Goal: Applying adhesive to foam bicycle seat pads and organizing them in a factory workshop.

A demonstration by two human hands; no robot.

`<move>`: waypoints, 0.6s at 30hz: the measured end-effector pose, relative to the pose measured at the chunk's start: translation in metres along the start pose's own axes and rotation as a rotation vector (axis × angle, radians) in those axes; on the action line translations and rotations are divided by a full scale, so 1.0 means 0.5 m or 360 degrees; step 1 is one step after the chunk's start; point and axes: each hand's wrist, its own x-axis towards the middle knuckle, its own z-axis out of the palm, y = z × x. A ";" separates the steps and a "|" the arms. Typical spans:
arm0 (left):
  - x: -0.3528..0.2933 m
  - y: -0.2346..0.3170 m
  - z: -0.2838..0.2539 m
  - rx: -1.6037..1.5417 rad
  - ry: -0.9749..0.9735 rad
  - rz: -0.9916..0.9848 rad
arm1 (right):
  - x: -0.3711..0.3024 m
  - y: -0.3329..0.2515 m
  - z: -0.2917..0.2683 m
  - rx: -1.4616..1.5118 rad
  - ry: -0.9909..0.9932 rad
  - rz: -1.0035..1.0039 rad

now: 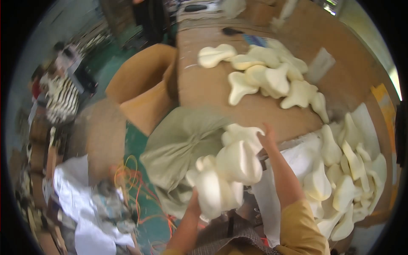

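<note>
Between my two hands is a cluster of cream, foam-like shaped pieces (214,187), rounded and lobed like pillow cores. My left hand (193,208) supports the cluster from its lower left, its fingers mostly hidden behind the foam. At the upper right, my right hand (267,137) grips a foam piece (238,135) by its edge. The cluster hangs over a round grey-green gathered cloth (170,144), partly covering it. Whether the foam touches the cloth, I cannot tell.
More foam pieces lie piled on the brown table (204,93) ahead. Another heap (346,187) fills a white-lined area at right. A large brown cardboard container (140,80) stands left of the table. Orange cords (136,191) and white sheeting (78,191) lie at left. People (70,63) are farther off.
</note>
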 end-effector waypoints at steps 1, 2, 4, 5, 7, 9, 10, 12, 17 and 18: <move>0.014 0.002 -0.002 0.0046 -0.0022 -0.0020 | 0.022 0.042 0.014 -0.0061 -0.0083 0.0179; 0.028 0.004 0.022 0.0089 -0.0057 -0.0054 | 0.042 0.076 0.032 -0.0122 -0.0155 0.0371; 0.018 0.015 0.120 0.0226 -0.0056 -0.0034 | 0.039 0.127 0.055 -0.0155 -0.0451 0.0631; 0.019 0.023 0.105 0.0277 -0.0037 -0.0039 | 0.029 0.085 0.085 -0.0127 -0.0553 0.0628; 0.031 0.003 0.075 0.0263 0.0232 0.0207 | 0.019 0.065 0.073 -0.0057 -0.0850 0.0702; 0.026 -0.001 0.080 0.0268 0.0225 0.0146 | 0.013 0.059 0.016 0.0261 -0.1137 0.0795; 0.004 0.014 0.092 0.0256 0.0256 0.0148 | -0.001 0.005 -0.018 0.0537 -0.1239 0.0798; 0.007 -0.014 0.145 0.0286 0.0181 0.0031 | -0.026 -0.023 -0.077 0.0411 -0.1146 0.0403; 0.006 -0.101 0.264 0.0590 0.0167 0.0120 | -0.120 -0.101 -0.283 0.0642 -0.0331 0.0331; 0.010 -0.119 0.313 0.0549 0.0009 0.0185 | -0.127 -0.103 -0.367 0.0607 -0.0103 0.0203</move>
